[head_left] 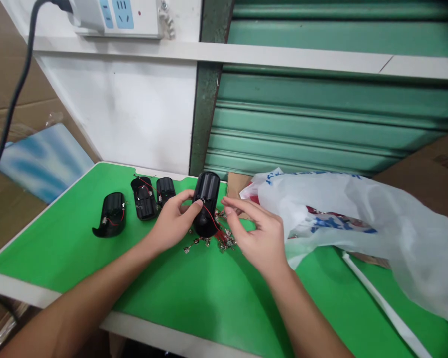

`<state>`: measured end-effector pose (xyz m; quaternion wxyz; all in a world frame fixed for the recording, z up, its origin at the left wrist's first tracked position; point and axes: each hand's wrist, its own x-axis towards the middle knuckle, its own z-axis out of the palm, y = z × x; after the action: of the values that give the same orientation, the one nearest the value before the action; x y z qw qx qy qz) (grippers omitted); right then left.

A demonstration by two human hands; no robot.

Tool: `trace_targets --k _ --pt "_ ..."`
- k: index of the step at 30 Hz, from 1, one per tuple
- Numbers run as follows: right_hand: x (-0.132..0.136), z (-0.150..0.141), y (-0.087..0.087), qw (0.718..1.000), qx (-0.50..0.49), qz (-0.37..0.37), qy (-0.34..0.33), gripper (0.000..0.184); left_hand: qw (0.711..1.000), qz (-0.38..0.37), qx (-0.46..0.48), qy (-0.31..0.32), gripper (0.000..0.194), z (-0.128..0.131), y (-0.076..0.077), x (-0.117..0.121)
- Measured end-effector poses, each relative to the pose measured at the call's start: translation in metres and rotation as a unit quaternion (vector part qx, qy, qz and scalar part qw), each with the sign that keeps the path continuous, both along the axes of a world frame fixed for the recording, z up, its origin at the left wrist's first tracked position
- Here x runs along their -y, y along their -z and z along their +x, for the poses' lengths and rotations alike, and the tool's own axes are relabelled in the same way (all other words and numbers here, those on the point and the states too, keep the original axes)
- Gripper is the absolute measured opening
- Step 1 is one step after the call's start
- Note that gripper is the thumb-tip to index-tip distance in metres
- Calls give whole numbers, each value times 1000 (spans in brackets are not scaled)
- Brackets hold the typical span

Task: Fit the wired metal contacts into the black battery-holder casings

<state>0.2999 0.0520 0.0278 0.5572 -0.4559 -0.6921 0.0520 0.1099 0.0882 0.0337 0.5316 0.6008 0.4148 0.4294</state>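
My left hand point(172, 222) grips a black plastic housing point(208, 187) by its left side, with the thumb on its front. The housing has a ribbed upper half, a rounded lower end and a red wire across it. Just right of the housing is my right hand point(262, 232), its thumb and forefinger brought together; whatever lies between those fingertips is too small to make out. Under and beside the held housing lies a loose heap of small metal contacts with red wires point(226, 240). Three similar black housings point(114, 214) with thin red wires rest on the mat to the left.
A green mat point(164, 298) covers the table. White plastic bags point(343, 199) and a piece of cardboard point(237, 183) lie at the right. A white strip point(384, 303) crosses the right side. Behind stand a green shutter point(302, 114) and a power strip point(115, 17).
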Motion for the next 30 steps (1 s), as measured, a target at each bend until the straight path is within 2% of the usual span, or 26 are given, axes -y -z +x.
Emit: trace_targets --k 6,9,14,23,30 --pt "0 -6 7 994 -104 -31 11 10 999 -15 12 28 31 4 -1 4" --pt "0 -8 9 992 -124 -30 19 10 999 -14 10 45 30 5 -1 5" --pt "2 -8 4 995 -86 -6 42 12 998 -15 -10 54 29 6 -1 7" --pt "3 -9 1 997 -16 67 35 17 999 -21 -12 42 29 6 -3 8" --pt "2 -7 -1 997 -1 77 22 17 999 -9 -16 41 26 6 -2 7"
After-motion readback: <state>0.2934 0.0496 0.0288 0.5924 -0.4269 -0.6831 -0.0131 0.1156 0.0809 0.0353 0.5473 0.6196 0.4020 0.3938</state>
